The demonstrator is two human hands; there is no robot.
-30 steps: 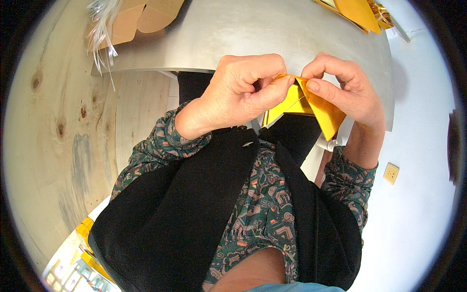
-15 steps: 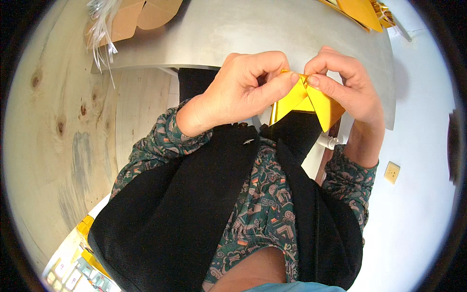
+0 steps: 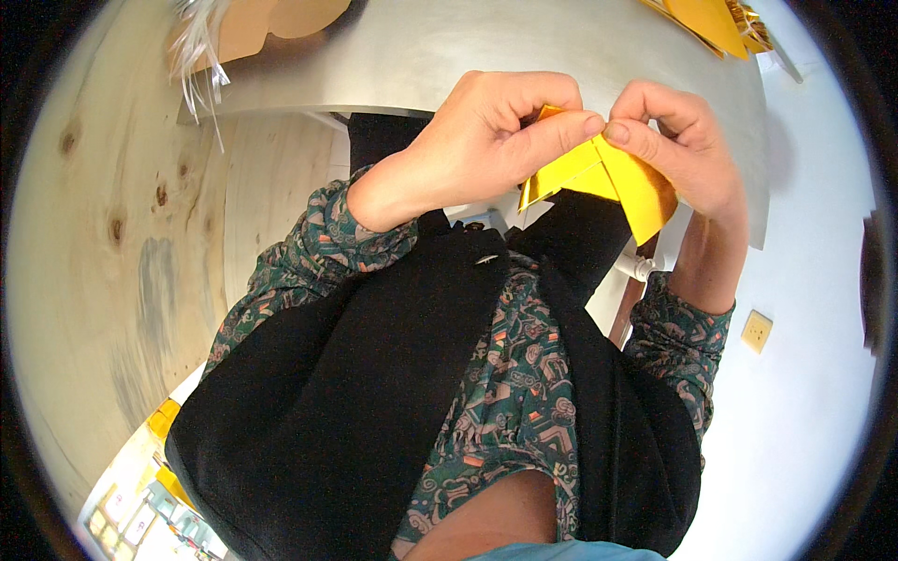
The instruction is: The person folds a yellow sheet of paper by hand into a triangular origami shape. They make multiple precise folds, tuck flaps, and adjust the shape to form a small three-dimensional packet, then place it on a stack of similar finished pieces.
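Observation:
A shiny gold sheet of foil paper [image 3: 601, 176], folded into pointed flaps, hangs between my two hands above my lap, close to the table's near edge. My left hand [image 3: 524, 131] pinches its upper left part between thumb and forefinger. On the other side, my right hand [image 3: 678, 140] grips the upper right part the same way, the two thumb tips almost meeting at the top fold. Two flaps point downward, with a crease line between them. My fingers hide the top edge of the paper.
The grey metal table [image 3: 449, 56] curves across the top. On it lie a brown cardboard piece [image 3: 271, 28] with silvery strips [image 3: 196, 56] at the left, and gold sheets [image 3: 706, 23] at the far right. A wooden panel [image 3: 103, 262] stands left; a socket [image 3: 757, 331] is on the right wall.
Both hands have shifted slightly up and to the right with the gold paper. Its flaps have turned a little, and the left one looks narrower now.

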